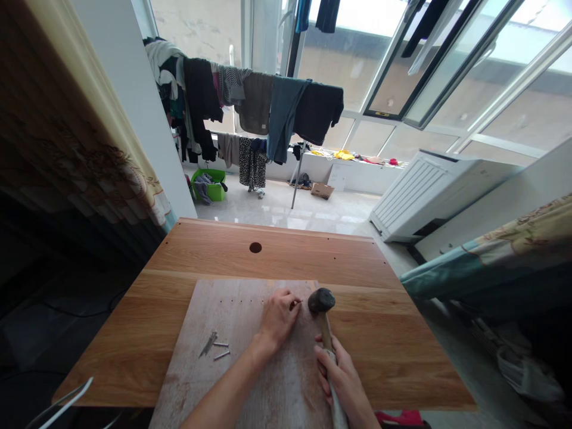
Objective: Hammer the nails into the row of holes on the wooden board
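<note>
My left hand (280, 313) is near the far edge of a worn wooden board (187, 381), thumb and forefinger pinched on a small nail (300, 301), most of it hidden by the fingers. My right hand (337, 372) is wrapped around the handle of a mallet (321, 300). The mallet's dark head is just right of my left fingertips, apart from them. Left of my left forearm, several loose nails (222, 355) lie on the board, some in a small bundle. A row of small dark dots (241, 301) runs along the board's far part; I cannot tell if they are holes or nail heads.
Under the board is a wooden tabletop (384, 345) with a round hole (255, 247) near its far edge. Beyond it stand a drying rack with clothes (286, 113), a green basket (217, 192) and a white cabinet-like unit (429, 185). Curtains (89, 119) hang at both sides.
</note>
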`<state>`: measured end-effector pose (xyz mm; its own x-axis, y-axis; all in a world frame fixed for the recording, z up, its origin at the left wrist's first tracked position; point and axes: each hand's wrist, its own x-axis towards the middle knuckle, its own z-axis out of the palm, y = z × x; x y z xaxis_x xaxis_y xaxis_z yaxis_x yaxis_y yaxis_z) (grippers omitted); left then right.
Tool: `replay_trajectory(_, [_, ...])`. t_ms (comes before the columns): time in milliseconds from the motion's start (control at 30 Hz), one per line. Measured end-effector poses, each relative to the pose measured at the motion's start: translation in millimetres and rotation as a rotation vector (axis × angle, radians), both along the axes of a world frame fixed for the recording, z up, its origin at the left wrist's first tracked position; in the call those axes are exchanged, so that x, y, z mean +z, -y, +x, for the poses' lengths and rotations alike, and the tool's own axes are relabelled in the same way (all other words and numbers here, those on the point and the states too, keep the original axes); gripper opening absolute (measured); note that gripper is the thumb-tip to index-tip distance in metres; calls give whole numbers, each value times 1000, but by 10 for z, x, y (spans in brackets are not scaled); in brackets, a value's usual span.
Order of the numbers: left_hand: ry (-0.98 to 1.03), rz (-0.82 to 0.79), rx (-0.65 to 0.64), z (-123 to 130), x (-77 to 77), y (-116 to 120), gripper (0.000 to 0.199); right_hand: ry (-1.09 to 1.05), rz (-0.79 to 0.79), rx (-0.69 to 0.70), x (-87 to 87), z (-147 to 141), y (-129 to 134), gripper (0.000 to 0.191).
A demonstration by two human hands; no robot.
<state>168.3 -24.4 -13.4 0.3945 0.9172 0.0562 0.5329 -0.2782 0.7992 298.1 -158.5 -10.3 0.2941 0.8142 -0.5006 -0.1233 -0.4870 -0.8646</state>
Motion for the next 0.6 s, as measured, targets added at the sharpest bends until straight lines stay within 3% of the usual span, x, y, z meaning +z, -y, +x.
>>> replay_trajectory(167, [2,-7,2,-2,21,0,17,54,-62,34,25,31,47,77])
replay_trajectory(600, [-13,-8,21,16,-2,-4,16,68,103,89,141,-62,63,68])
